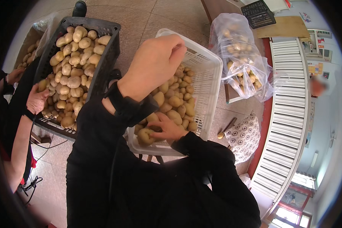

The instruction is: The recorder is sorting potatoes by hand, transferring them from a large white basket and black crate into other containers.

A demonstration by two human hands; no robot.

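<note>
Before me stands a white plastic crate (213, 85) of slatted mesh, partly filled with potatoes (185, 97). My left hand (156, 64) is raised above it, back of the hand up and fingers curled under. Anything inside that curl is hidden. A black band (128, 104) circles the left wrist. Lower down, inside the crate's near end, my right hand (168, 128) has its fingertips against a large potato (145, 137). Whether they grip it or only touch it is unclear.
To the left, a co-worker's hand (37, 98) holds a potato (42, 85) beside a black crate (98, 82) heaped with potatoes. A cardboard box (22, 52) lies beyond. On the right are bagged potatoes (239, 54), a patterned cloth (243, 136) and a white radiator (285, 114).
</note>
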